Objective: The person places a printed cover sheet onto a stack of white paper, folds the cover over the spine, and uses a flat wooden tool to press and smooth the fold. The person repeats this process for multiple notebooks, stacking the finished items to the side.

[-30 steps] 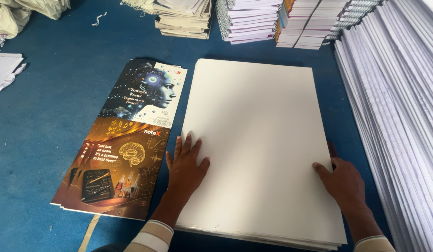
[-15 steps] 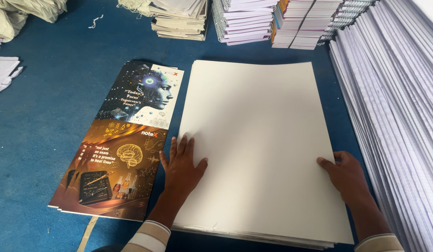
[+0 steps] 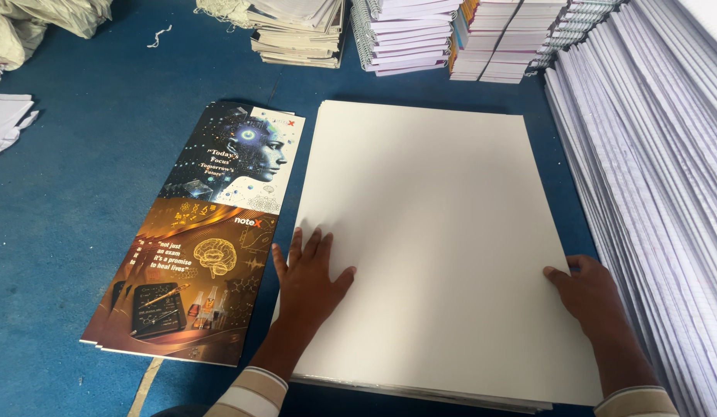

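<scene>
- Far left of the white sheet stack (image 3: 428, 239), the blue floor (image 3: 80, 193) carries a pile of printed cover sheets (image 3: 200, 239), lying just beside the stack's left edge.
- My left hand (image 3: 310, 278) lies flat and open, fingers spread, on the stack's lower left part, gripping nothing.
- The stack itself lies flat on the floor in front of me.
- My right hand (image 3: 590, 292) rests on the stack's right edge, fingers curled over it.
- Right of the stack, rows of ruled paper (image 3: 652, 170) lie fanned.
- Beyond the stack stand spiral notebook piles (image 3: 409, 35).
</scene>
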